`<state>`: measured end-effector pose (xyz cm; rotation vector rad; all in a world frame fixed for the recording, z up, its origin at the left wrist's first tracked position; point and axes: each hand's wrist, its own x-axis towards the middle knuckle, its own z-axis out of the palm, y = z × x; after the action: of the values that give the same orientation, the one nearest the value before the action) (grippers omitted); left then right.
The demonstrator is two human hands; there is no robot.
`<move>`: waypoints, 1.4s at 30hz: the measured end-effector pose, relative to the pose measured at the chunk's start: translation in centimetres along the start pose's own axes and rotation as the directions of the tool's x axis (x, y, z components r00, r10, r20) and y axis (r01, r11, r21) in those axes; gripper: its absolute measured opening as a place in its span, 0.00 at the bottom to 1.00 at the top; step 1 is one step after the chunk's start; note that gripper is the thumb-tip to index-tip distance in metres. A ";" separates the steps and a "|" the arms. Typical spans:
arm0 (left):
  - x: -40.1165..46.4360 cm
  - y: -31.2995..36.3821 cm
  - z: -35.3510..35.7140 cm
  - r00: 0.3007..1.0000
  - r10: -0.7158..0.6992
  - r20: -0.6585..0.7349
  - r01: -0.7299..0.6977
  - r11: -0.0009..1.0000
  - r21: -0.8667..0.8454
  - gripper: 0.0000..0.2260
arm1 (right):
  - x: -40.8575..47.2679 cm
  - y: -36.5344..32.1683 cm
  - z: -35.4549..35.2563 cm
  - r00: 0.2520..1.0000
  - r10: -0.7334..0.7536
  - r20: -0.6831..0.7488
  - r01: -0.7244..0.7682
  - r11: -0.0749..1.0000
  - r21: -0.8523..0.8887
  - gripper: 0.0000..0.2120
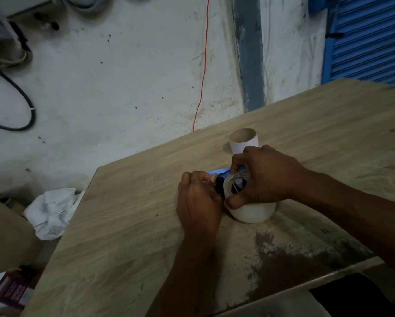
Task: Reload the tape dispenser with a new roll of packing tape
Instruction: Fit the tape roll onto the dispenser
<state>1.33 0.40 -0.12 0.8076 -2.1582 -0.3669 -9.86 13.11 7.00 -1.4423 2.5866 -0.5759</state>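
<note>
a: where's the tape dispenser?

b: the blue plastic tape dispenser (219, 172) lies on the pale wood-grain table (127, 225), mostly hidden between the two hands. only a blue strip shows beyond the fingers, plus a black part just by the left knuckles.

a: and the new roll?

b: the clear roll of packing tape (234, 183) sits under the right hand (267, 177), whose fingers curl over its top while the thumb presses at its near side. you can see through its open core to dark parts inside; i can't tell if it is fully seated.

a: left hand?

b: the left hand (198, 197) has its fingers curled tight, pinching at the black part of the dispenser, touching the roll's left edge.

a: any containers?

b: two white cardboard tubes. one white tube (252, 211) stands just below the right thumb, its top covered by the hand, so i can't tell what's in it. the other open white tube (243, 140) stands upright just beyond the right fingers, and its brown inside looks hollow.

a: off the table?

b: crumpled white paper (52, 211) on the floor, well left of the left hand.
</note>
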 end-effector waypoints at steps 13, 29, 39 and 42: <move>-0.7 1.6 -0.7 0.961 -0.221 0.165 0.184 0.960 0.212 0.09 | -0.2 -0.2 -0.2 0.997 -0.005 0.078 0.013 0.995 -0.098 0.33; 0.3 -3.0 -1.5 0.958 -0.218 0.187 0.286 0.782 -0.554 0.13 | -0.8 0.3 -0.1 0.997 0.006 0.072 -0.001 0.998 -0.062 0.47; 3.0 -2.3 -2.7 0.893 0.017 0.450 0.209 0.869 -0.449 0.28 | -2.2 0.9 -1.1 0.971 -0.052 0.235 0.036 0.997 0.072 0.64; 3.2 -2.2 -2.3 0.888 0.040 0.459 0.226 0.830 -0.510 0.25 | -2.1 1.4 -0.9 0.975 -0.043 0.216 0.026 0.996 0.082 0.64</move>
<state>2.45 -3.34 2.13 0.5206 -2.2378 -1.2839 -10.08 15.79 7.16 -1.4400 2.3485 -0.4876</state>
